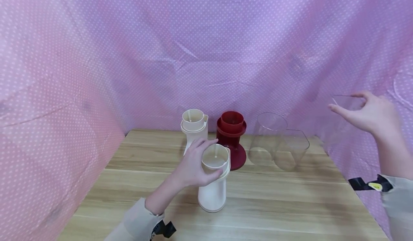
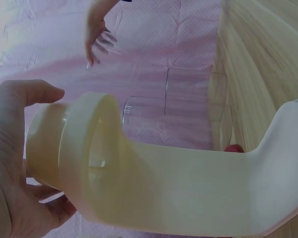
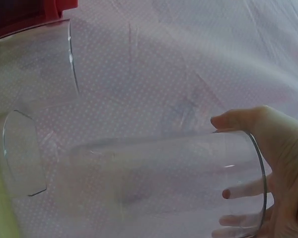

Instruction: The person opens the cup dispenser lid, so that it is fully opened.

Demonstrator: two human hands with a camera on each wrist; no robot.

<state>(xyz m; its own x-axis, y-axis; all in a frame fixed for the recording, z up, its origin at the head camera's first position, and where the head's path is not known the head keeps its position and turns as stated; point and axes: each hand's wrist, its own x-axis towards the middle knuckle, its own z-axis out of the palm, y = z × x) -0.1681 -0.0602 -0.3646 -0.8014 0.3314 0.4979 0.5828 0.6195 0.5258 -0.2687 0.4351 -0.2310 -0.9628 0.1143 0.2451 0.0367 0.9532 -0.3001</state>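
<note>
With thumb and fingers around its round top collar, my left hand (image 1: 193,165) grips a cream plastic stand (image 1: 212,194) that stands upright near the middle of the wooden table. The left wrist view shows the stand's hollow collar (image 2: 87,158), curved body and wide foot (image 2: 283,168). Off to the right, raised above table level, my right hand (image 1: 379,113) holds a clear plastic cylinder (image 3: 159,183) by its rim. In the right wrist view the thumb is on one side of the rim and the fingers show through the wall.
Behind the held stand are another cream stand (image 1: 193,126) and a dark red one (image 1: 237,156). Right of them stand a clear round cylinder (image 1: 258,140) and a clear container with a flat-sided rim (image 1: 292,151). Pink dotted cloth (image 1: 206,54) hangs around the wooden table (image 1: 274,205).
</note>
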